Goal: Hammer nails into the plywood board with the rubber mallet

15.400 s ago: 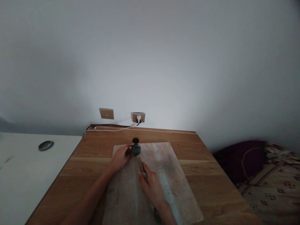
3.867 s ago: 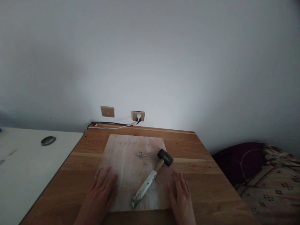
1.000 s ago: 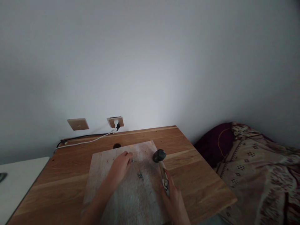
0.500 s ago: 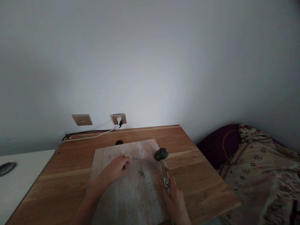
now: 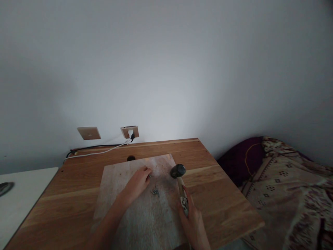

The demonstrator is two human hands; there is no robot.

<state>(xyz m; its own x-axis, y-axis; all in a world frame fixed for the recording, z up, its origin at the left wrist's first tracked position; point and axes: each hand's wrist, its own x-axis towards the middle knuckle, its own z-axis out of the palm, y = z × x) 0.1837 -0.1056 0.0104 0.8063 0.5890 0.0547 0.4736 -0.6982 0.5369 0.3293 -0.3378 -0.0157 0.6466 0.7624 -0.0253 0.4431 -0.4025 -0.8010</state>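
My right hand (image 5: 193,217) is wrapped round the patterned grip of a hammer (image 5: 178,171), its dark, thick head raised over the board's right edge. My left hand (image 5: 140,178) hovers at the upper middle of the board (image 5: 111,187), fingers curled together beside a few small metal nails (image 5: 150,176). What its fingertips hold, if anything, is hidden. A loose pile of several nails (image 5: 154,191) lies just right of that hand. Small dark points, seemingly nail heads or holes, run in a row along the board's far side.
The board rests on a wooden table (image 5: 223,194) against a wall. Cables (image 5: 99,152) run along its back edge to a wall socket (image 5: 130,132). A white surface (image 5: 28,194) adjoins on the left. Patterned bedding (image 5: 281,187) is at the right.
My left hand has moved right and away from me, up to the small nails near the row. My right hand keeps the hammer in nearly the same place. The view has shifted slightly.
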